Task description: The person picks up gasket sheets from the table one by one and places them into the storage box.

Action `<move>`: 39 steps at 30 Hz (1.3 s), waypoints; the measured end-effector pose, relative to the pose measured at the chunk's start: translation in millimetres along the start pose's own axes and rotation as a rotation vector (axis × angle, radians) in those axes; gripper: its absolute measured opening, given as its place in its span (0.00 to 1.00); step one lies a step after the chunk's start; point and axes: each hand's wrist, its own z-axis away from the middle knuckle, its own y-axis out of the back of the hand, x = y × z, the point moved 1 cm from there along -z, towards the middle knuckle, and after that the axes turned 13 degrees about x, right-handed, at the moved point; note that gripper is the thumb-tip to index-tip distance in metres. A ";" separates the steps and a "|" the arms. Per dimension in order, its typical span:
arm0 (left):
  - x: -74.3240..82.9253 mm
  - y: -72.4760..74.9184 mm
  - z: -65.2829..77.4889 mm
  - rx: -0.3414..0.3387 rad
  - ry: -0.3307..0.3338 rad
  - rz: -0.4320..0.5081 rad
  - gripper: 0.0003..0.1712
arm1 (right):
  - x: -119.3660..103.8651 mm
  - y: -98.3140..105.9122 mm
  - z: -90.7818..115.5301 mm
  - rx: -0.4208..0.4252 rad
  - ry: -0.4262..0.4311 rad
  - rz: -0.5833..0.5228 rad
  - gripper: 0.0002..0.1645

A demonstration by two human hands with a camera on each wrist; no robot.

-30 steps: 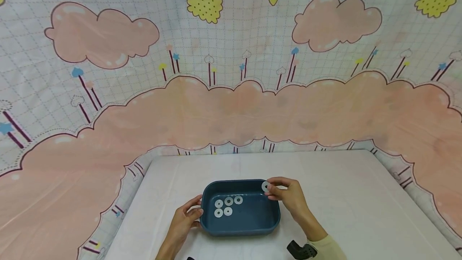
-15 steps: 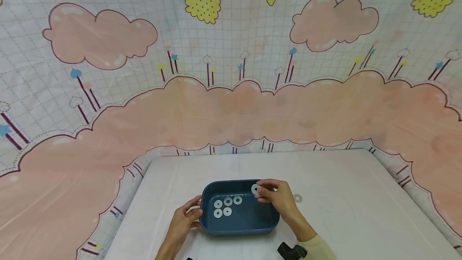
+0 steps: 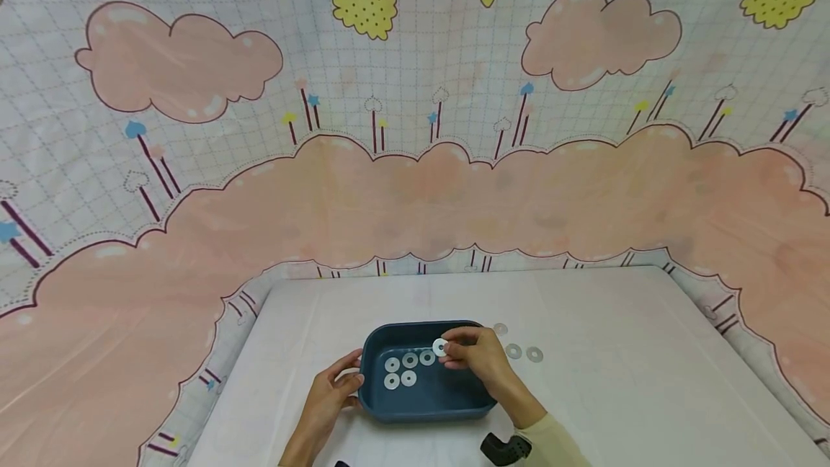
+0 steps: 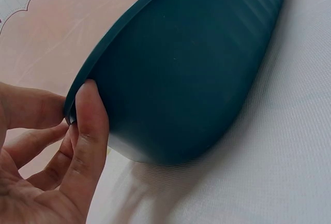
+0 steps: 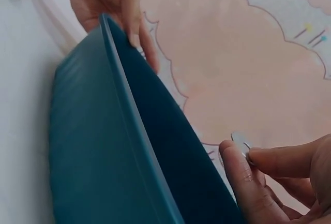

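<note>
A dark blue oblong tray (image 3: pixel 431 402) stands on the white table. Its left rim is pinched between the thumb and fingers of my left hand (image 3: pixel 326 395), which the left wrist view shows close up at the rim (image 4: pixel 85 81). My right hand (image 3: pixel 486 360) reaches over the tray's right half and pinches a flat silvery washer (image 3: pixel 436 346) between thumb and fingertips, above the tray floor. Inside the tray, several similar washers (image 3: pixel 405 362) lie in two short rows on the left side. In the right wrist view the held washer (image 5: pixel 239 140) is seen nearly edge-on.
Three more washers (image 3: pixel 513 351) lie on the white table (image 3: pixel 635 380) to the right of the tray, behind the right forearm. A black strap device (image 3: pixel 504 449) sits at the right wrist. A patterned cloth (image 3: pixel 454 200) hangs behind the table.
My right hand has moved left over the tray with the washer, from the right rim towards the laid washers. Washers on the table have come into sight behind it. The left hand stays put.
</note>
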 end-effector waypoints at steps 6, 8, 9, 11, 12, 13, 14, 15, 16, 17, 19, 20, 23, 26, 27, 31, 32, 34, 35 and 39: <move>0.0 -0.1 -1.0 -0.006 -0.001 0.010 0.29 | 1.6 -5.6 -1.0 -0.048 -0.029 -0.019 0.14; 0.0 -0.2 -1.1 -0.005 -0.002 0.006 0.29 | 2.5 -7.0 -1.5 -0.048 -0.045 -0.016 0.14; 0.0 -0.2 -1.1 -0.004 -0.003 0.004 0.29 | 3.2 -7.6 -1.9 -0.048 -0.052 -0.015 0.14; 0.0 -0.2 -1.1 -0.004 -0.004 0.003 0.29 | 4.6 -8.8 -2.6 -0.050 -0.062 -0.009 0.14; 0.0 -0.2 -1.1 -0.003 -0.005 0.003 0.29 | 5.3 -9.4 -3.0 -0.053 -0.066 -0.005 0.14; -0.1 -0.2 -1.1 -0.003 -0.005 0.003 0.29 | 6.3 -9.8 -3.6 -0.056 -0.074 0.000 0.14; -0.1 -0.1 -1.1 -0.003 -0.006 0.004 0.29 | 7.4 -10.3 -4.1 -0.060 -0.078 0.003 0.14; -0.1 -0.1 -1.1 -0.003 -0.006 0.004 0.29 | 8.7 -10.7 -4.8 -0.066 -0.083 0.005 0.14; -0.2 -0.1 -1.1 -0.003 -0.007 0.004 0.29 | 10.1 -11.2 -5.3 -0.071 -0.090 0.009 0.14; -0.2 -0.1 -1.0 -0.003 -0.007 0.004 0.29 | 11.5 -11.6 -5.9 -0.076 -0.098 0.011 0.14; -0.2 -0.1 -1.2 -0.004 -0.005 0.004 0.29 | 14.4 -12.7 -6.6 -0.085 -0.115 0.014 0.14; -0.2 -0.1 -1.3 -0.004 -0.004 0.005 0.29 | 15.9 -13.3 -6.9 -0.088 -0.123 0.017 0.14; -0.2 0.1 -1.8 -0.004 0.002 0.007 0.29 | 18.8 -15.4 -7.1 -0.094 -0.144 0.030 0.14; 0.1 0.0 -2.1 -0.004 0.002 0.004 0.29 | 20.7 -17.5 -7.3 -0.090 -0.147 0.048 0.14; 0.2 -0.1 -2.2 -0.003 0.001 0.002 0.29 | 21.3 -17.9 -7.5 -0.090 -0.143 0.054 0.14; 0.8 -0.4 -1.5 -0.002 -0.003 -0.004 0.29 | 22.8 -19.1 -7.7 -0.082 -0.137 0.092 0.14; 0.8 -0.4 -1.3 -0.002 -0.003 -0.004 0.29 | 23.1 -19.4 -7.9 -0.083 -0.136 0.102 0.14; 0.6 -0.3 -1.1 0.000 0.000 0.000 0.29 | 23.1 -20.3 -8.1 -0.086 -0.137 0.124 0.14; 0.6 -0.3 -0.8 0.001 0.000 0.001 0.29 | 23.5 -20.8 -8.3 -0.086 -0.137 0.139 0.13; -0.1 -0.3 -0.6 0.003 -0.004 0.002 0.29 | 25.2 -23.4 -9.6 -0.082 -0.142 0.199 0.11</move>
